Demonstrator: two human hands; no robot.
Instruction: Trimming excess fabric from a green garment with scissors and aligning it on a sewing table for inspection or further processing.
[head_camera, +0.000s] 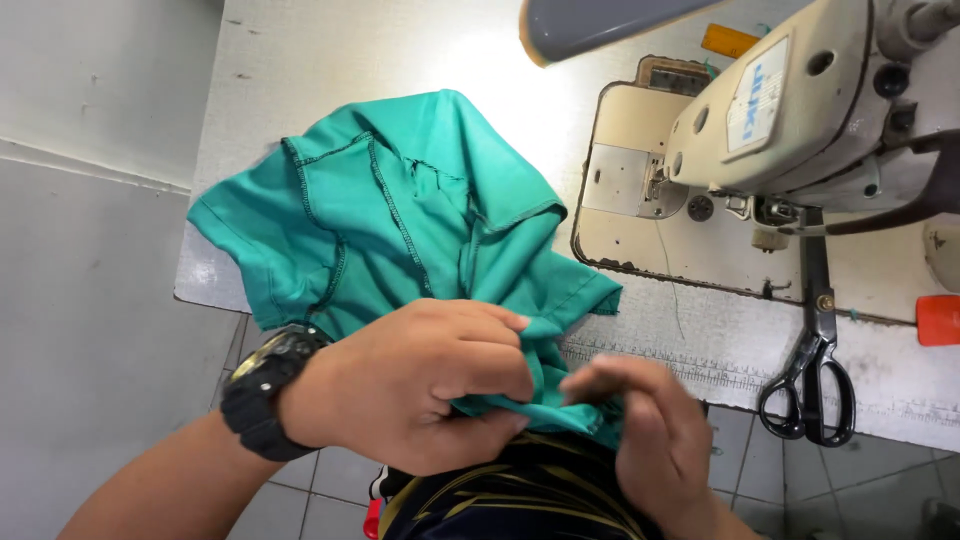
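Nearest the camera, the person's left hand (420, 385), wearing a chunky black wristwatch (262, 390), is curling its fingers tightly around a bunched edge of the teal knit fabric garment (400, 220), its grip closed on the cloth just above the lap. Just beside it, the right hand (650, 430) is pinching the same gathered edge between thumb and fingertips, its grip also closed on the fabric, though how much cloth it is catching is probably hidden behind the fingers. Below the hands, dark clothing with yellow stripes (520, 500) is showing at the bottom edge. From the hands the garment is spreading up and to the left across the speckled white table (330, 60), lying inside out with its dark overlocked seams facing up and one corner hanging past the table's left edge. To the right, black-handled scissors (815, 370) are lying on the table, well apart from the hands, with an orange plastic piece (938, 320) beyond them at the frame's edge. Farther back, the cream-coloured industrial sewing machine (790, 110) is standing on its worn base plate, and a grey lamp shade (600, 22) is hanging over the table's bright far side.
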